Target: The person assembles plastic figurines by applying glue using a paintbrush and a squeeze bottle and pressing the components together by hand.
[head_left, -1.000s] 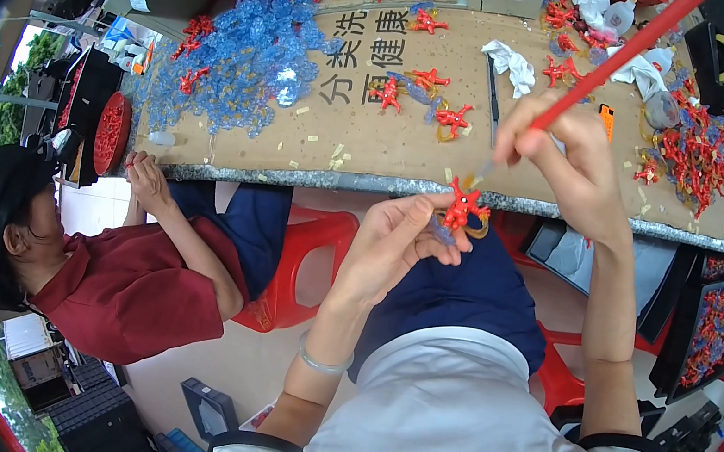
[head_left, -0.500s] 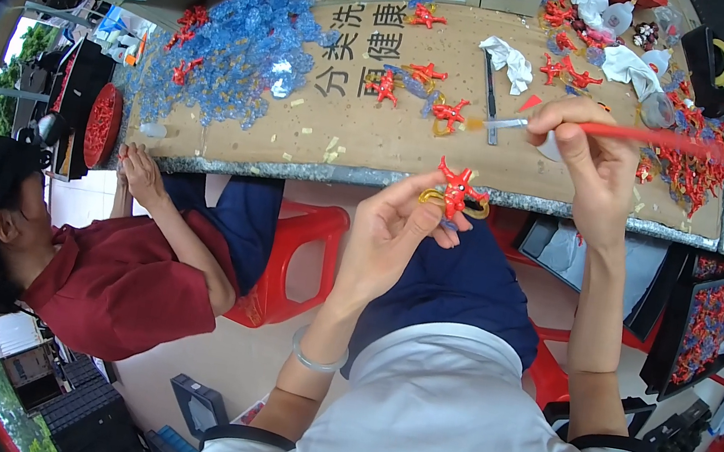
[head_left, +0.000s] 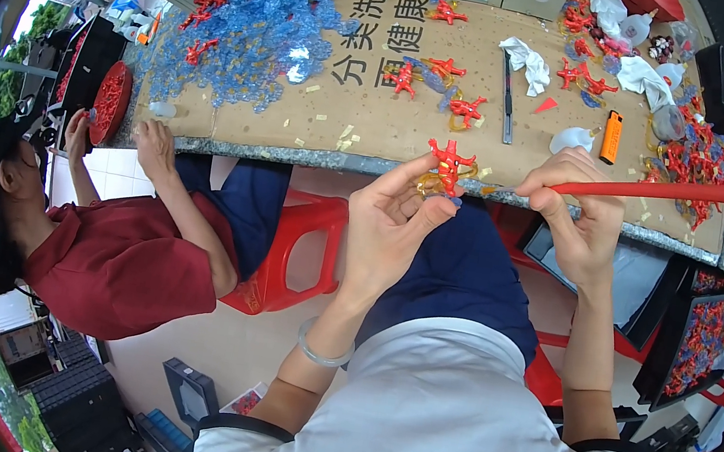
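Observation:
My left hand (head_left: 382, 234) pinches a small glossy red figurine (head_left: 452, 160) with a translucent yellow piece looped at its base, just off the table's front edge. In my right hand (head_left: 578, 211) is a paintbrush with a long, thick red handle (head_left: 694, 194). Its tip points left and comes close to the yellow part of the figurine; whether it touches, I cannot tell. Beyond my hands, another red figurine (head_left: 466, 109) lies on the cardboard-covered table (head_left: 300, 137). A white squeeze bottle (head_left: 573, 141) and an orange lighter (head_left: 611, 137) are by my right hand.
Translucent blue pieces (head_left: 249, 41) are heaped at the left. More red figurines (head_left: 708, 165) pile up at the right. A thin dark craft knife (head_left: 506, 98) and crumpled tissue (head_left: 528, 64) lie behind my hands. A co-worker in a maroon shirt (head_left: 139, 277) sits at the left.
My right hand has come down toward me, bringing the brush tip from beside a figurine on the table to the held one. The co-worker's hands have moved apart.

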Available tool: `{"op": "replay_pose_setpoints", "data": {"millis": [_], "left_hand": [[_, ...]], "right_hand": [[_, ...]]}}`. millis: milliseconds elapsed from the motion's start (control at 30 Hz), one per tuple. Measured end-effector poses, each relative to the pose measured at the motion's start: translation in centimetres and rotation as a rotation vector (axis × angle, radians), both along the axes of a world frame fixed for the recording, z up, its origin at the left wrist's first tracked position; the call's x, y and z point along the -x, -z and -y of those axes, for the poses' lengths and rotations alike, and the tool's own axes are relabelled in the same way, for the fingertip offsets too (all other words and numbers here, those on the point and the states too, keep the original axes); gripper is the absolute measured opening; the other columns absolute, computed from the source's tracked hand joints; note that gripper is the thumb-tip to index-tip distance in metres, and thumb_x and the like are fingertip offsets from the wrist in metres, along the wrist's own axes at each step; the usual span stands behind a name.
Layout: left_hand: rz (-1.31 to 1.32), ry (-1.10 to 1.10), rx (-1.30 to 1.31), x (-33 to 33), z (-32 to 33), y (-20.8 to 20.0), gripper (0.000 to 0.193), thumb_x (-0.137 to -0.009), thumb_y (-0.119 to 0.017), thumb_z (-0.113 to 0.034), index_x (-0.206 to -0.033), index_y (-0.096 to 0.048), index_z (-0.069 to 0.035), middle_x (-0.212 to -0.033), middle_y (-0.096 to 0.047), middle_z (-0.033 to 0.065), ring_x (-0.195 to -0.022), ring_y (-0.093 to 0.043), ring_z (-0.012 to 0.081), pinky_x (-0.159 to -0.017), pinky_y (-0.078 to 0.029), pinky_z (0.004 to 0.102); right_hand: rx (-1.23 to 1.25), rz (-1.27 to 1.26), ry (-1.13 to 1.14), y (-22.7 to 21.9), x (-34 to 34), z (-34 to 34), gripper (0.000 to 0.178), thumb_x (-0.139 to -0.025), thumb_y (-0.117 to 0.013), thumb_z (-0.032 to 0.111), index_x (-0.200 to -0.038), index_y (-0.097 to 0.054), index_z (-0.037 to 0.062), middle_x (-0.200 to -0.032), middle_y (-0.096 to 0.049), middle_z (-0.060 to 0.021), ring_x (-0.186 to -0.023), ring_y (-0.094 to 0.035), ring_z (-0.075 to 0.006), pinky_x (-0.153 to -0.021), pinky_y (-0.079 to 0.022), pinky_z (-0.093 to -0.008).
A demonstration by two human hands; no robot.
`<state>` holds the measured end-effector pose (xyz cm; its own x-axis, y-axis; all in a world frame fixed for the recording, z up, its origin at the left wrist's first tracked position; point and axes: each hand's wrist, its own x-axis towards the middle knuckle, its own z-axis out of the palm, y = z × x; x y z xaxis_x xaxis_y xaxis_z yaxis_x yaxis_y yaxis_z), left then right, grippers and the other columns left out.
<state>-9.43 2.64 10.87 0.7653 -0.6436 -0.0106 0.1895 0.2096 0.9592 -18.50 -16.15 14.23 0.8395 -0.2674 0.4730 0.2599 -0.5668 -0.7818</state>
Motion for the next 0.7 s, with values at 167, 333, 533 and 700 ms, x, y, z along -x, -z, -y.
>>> {"op": "replay_pose_setpoints", "data": {"millis": [167,333,533,700], "left_hand": [[0.089,-0.118,-0.087,0.2,0.0,-1.0,0.05,-0.078,-0.072,0.001,-0.123,-0.051,0.01,-0.103,-0.065,0.0152,-0.089,-0.064,0.0161,-0.079,-0.053,0.0268],[0.222,-0.206,-0.136,-0.1,-0.2,-0.6,0.05,-0.075,-0.077,-0.003,-0.118,-0.056,0.009,-0.098,-0.067,0.0131,-0.086,-0.064,0.0133,-0.075,-0.053,0.0254],[0.466,-0.272,-0.256,-0.4,-0.4,-0.6,0.05,-0.07,-0.081,-0.009,-0.114,-0.061,0.001,-0.089,-0.067,0.0097,-0.072,-0.061,0.0114,-0.061,-0.049,0.0233],[0.667,-0.321,-0.439,-0.6,-0.6,-1.1,0.052,-0.066,-0.084,-0.013,-0.112,-0.063,-0.004,-0.079,-0.063,0.007,-0.058,-0.051,0.0119,-0.052,-0.043,0.0239]], "right_hand": [[-0.288,0.127,-0.027,-0.7,-0.4,-1.9,0.024,-0.081,-0.07,0.025,-0.078,-0.067,0.0013,-0.069,-0.063,-0.0043,-0.064,-0.057,-0.0175,-0.065,-0.041,-0.0297],[-0.185,0.086,-0.053,0.4,-0.8,-1.5,0.023,-0.079,-0.071,0.024,-0.079,-0.067,0.0015,-0.073,-0.066,-0.0059,-0.067,-0.059,-0.0174,-0.067,-0.041,-0.0294],[-0.174,0.128,-0.096,-0.5,-1.8,-2.6,0.021,-0.078,-0.071,0.024,-0.078,-0.068,0.0026,-0.072,-0.066,-0.0046,-0.066,-0.059,-0.0186,-0.066,-0.042,-0.03],[0.006,0.099,-0.041,-1.3,-1.7,-3.0,0.02,-0.078,-0.071,0.025,-0.077,-0.068,0.0049,-0.071,-0.066,-0.0035,-0.066,-0.059,-0.0193,-0.066,-0.041,-0.0306]]}}
